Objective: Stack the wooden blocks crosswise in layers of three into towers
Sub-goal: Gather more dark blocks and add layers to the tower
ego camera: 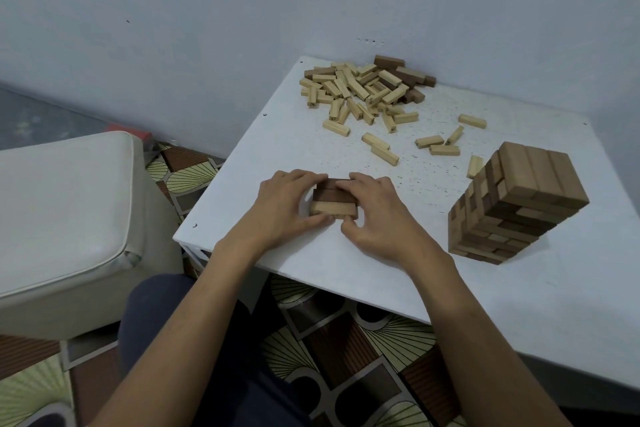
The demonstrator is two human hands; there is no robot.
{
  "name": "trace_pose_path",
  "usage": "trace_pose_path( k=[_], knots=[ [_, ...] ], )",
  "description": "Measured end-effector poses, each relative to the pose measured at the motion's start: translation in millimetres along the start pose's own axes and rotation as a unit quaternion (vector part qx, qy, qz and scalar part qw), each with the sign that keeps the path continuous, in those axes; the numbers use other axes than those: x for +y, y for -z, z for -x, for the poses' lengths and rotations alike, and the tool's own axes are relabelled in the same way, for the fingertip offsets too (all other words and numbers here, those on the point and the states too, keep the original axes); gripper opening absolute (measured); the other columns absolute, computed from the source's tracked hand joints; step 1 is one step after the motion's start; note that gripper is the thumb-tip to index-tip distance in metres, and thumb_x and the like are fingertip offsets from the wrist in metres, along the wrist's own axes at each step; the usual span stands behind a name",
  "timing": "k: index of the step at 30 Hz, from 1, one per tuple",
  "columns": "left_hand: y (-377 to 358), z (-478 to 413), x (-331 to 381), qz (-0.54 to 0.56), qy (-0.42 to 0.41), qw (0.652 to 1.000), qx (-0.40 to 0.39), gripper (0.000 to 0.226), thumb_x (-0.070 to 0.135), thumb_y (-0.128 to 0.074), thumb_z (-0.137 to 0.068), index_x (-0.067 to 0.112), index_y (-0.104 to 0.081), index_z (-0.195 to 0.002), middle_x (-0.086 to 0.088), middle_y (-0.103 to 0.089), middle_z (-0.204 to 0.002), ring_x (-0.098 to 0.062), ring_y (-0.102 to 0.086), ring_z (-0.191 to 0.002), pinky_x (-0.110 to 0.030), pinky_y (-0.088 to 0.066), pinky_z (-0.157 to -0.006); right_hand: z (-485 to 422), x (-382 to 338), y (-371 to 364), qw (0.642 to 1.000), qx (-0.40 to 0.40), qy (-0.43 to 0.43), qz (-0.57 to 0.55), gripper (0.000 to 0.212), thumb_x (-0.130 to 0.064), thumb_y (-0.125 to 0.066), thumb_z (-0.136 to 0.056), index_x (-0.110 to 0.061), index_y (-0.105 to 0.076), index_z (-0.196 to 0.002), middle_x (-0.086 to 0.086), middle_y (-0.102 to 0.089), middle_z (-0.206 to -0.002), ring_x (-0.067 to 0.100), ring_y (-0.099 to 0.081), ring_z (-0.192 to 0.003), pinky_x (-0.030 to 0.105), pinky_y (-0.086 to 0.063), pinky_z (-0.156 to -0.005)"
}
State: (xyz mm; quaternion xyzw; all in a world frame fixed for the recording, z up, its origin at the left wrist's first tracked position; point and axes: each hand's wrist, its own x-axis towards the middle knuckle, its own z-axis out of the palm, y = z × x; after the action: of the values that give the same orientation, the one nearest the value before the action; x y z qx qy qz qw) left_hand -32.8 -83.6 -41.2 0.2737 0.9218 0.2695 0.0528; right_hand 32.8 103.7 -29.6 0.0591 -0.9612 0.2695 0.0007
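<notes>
1. My left hand (287,205) and right hand (375,215) meet around the low stack (333,196) near the front-left edge of the white tabletop (346,270). The left hand takes its 9 o'clock end and the right hand its 3 o'clock end.
2. My fingers (308,177) on both hands are bent and closed onto the stack. The fingertips are over the far edge at 12 o'clock and the thumbs on the near side at 6. Neither hand holds a loose block.
3. The top layer shows dark blocks behind and one pale block (332,207) nearest me. Their long axes run from 9 to 3 o'clock. I judge the layer full and that I am squaring it up.
4. The next layer must therefore lie from 12 to 6 o'clock, across these blocks.
5. The supply is ahead: the loose pile (363,90) sits at about 12 to 1 o'clock, well apart from the stack. The stray blocks (384,154) lie between the two, at about 1 o'clock. My right hand looks the nearer to them.
6. The finished tower (512,205) stands at 3 o'clock, well apart from my right hand. A careless sweep to that side could topple it.
</notes>
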Motion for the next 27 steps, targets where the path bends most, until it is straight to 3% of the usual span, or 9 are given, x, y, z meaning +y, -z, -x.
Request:
trace_pose_path(
  k=[2, 4, 8, 11, 19, 27],
  knots=[
    [-2, 4, -1, -0.008, 0.000, 1.000, 0.007, 0.080, 0.070, -0.062, -0.074, 0.030, -0.049, -0.142, 0.006, -0.052, -0.140, -0.020, -0.043, -0.127, -0.036, -0.030, -0.105, 4, 0, 1, 1.000, 0.000, 0.004, 0.010, 0.060, -0.025, -0.058, -0.091, -0.022, -0.040, -0.148, -0.005, -0.037, -0.151, 0.018, -0.029, -0.128, 0.026, -0.033, -0.104],
    [-4, 8, -2, -0.030, 0.008, 0.999, 0.017, 0.095, 0.081, -0.044, -0.066, 0.029, -0.045, -0.146, 0.005, -0.047, -0.145, -0.019, -0.037, -0.134, -0.034, -0.025, -0.107, 7, 0, 2, 1.000, 0.002, 0.000, 0.029, 0.066, -0.034, -0.057, -0.091, -0.023, -0.034, -0.152, -0.005, -0.032, -0.156, 0.018, -0.025, -0.135, 0.035, -0.035, -0.111],
    [-8, 18, -1, -0.126, 0.030, 0.992, 0.003, 0.110, 0.085, -0.018, -0.070, 0.019, -0.020, -0.157, -0.002, -0.017, -0.164, -0.020, -0.010, -0.151, -0.037, -0.005, -0.120, 13, -2, 0, 0.994, -0.033, -0.061, 0.087, 0.093, -0.061, -0.046, -0.092, -0.019, 0.002, -0.159, -0.001, 0.003, -0.167, 0.017, 0.010, -0.153, 0.039, -0.010, -0.122],
    [-13, 22, 2, -0.184, 0.037, 0.982, -0.028, 0.103, 0.077, -0.004, -0.078, 0.014, -0.001, -0.159, -0.006, 0.005, -0.167, -0.024, 0.011, -0.153, -0.040, 0.008, -0.122, 16, -1, -4, 0.984, -0.036, -0.099, 0.142, 0.100, -0.072, -0.034, -0.091, -0.011, 0.009, -0.158, 0.006, 0.015, -0.166, 0.024, 0.024, -0.150, 0.038, 0.003, -0.123],
    [-23, 22, 10, -0.226, 0.027, 0.973, -0.043, 0.101, 0.068, 0.015, -0.076, 0.007, 0.007, -0.157, -0.009, 0.012, -0.166, -0.026, 0.016, -0.152, -0.042, 0.011, -0.122, 17, -2, -21, 0.980, -0.040, -0.101, 0.170, 0.095, -0.071, -0.009, -0.090, -0.007, 0.011, -0.157, 0.010, 0.019, -0.165, 0.027, 0.026, -0.149, 0.038, 0.011, -0.122],
    [-24, 19, 9, -0.220, 0.025, 0.974, -0.046, 0.101, 0.067, 0.014, -0.076, 0.007, 0.009, -0.157, -0.008, 0.013, -0.166, -0.026, 0.018, -0.152, -0.043, 0.011, -0.122, 15, -2, -21, 0.979, -0.046, -0.104, 0.171, 0.088, -0.066, -0.014, -0.097, -0.007, 0.012, -0.157, 0.009, 0.020, -0.164, 0.027, 0.027, -0.149, 0.038, 0.011, -0.123]
  ],
)
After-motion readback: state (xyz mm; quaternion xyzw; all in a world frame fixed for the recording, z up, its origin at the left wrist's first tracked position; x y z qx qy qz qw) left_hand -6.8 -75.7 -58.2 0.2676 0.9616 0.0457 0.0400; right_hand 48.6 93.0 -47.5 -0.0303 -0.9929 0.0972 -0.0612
